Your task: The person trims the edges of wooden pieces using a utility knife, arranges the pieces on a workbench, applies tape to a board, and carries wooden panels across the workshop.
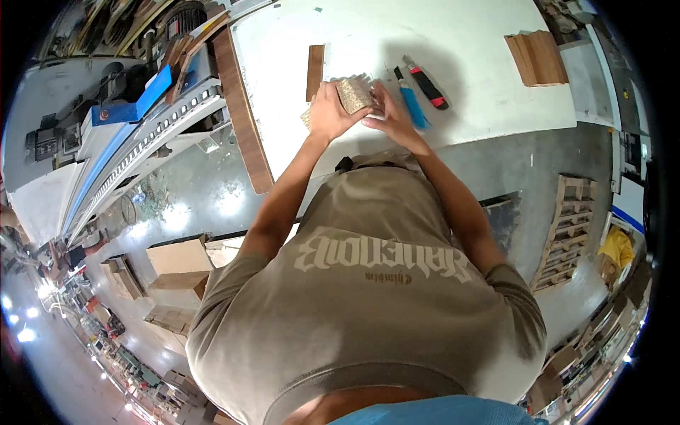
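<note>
Over the white table, both my hands are around a small bundle of speckled tan pieces point(352, 95) that look like chipboard. My left hand point(331, 113) is closed on the bundle's left side, its thumb across the near face. My right hand point(391, 119) closes on the right end, with its fingers partly hidden behind the pieces. A thin brown strip point(315, 73) lies just beyond my left hand. To the right of my right hand lie a blue utility knife point(410, 100) and a red and black utility knife point(428, 85).
The white table point(489, 106) has its near edge close to my waist. A stack of brown strips point(536, 59) sits at its right. A long brown board point(239, 106) runs along its left edge, beside a machine with a blue rail point(113, 159). A wooden pallet point(564, 234) is behind right.
</note>
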The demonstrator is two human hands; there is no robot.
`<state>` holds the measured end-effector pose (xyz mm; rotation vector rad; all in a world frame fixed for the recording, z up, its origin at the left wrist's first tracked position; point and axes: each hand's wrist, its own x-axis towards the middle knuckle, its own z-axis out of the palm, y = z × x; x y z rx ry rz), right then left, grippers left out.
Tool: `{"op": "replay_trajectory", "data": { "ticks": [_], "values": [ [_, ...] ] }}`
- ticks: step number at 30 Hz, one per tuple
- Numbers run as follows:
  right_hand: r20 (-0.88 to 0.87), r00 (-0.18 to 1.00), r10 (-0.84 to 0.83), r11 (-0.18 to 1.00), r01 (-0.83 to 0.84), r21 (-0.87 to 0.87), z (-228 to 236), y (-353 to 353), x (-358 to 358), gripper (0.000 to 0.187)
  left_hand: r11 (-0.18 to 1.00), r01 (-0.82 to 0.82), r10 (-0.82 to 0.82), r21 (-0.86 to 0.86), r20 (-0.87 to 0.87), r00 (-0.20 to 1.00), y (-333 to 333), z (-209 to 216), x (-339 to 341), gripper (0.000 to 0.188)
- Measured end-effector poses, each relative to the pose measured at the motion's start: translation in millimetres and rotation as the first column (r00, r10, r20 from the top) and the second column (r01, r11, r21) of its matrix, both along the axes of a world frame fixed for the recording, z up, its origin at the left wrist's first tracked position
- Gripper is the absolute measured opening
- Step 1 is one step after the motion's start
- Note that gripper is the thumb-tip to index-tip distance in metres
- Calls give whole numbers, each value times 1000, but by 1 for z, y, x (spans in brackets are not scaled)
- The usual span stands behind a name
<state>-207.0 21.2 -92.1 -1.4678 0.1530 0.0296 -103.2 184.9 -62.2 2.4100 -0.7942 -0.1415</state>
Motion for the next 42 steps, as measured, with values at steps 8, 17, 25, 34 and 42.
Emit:
{"op": "replay_trajectory", "data": {
  "ticks": [8,17,25,34,42],
  "values": [
    [26,998,50,990,-53,128,2,22,28,103,978,-23,53,-207,144,988,-2,7,-6,77],
    [169,985,19,824,80,-561,-1,3,26,92,1000,3,-3,-2,-7,1000,-8,-1,-9,72],
    [50,998,50,466,21,-885,-3,-10,22,86,972,72,-43,223,-129,991,-28,15,-4,65],
    [237,956,-171,853,264,-451,-5,18,16,79,995,-68,73,-76,69,995,-11,-9,-15,83],
    [305,931,-203,865,316,-390,76,44,14,55,798,-422,321,-431,-288,902,-5,38,-35,97]
  ]
}}
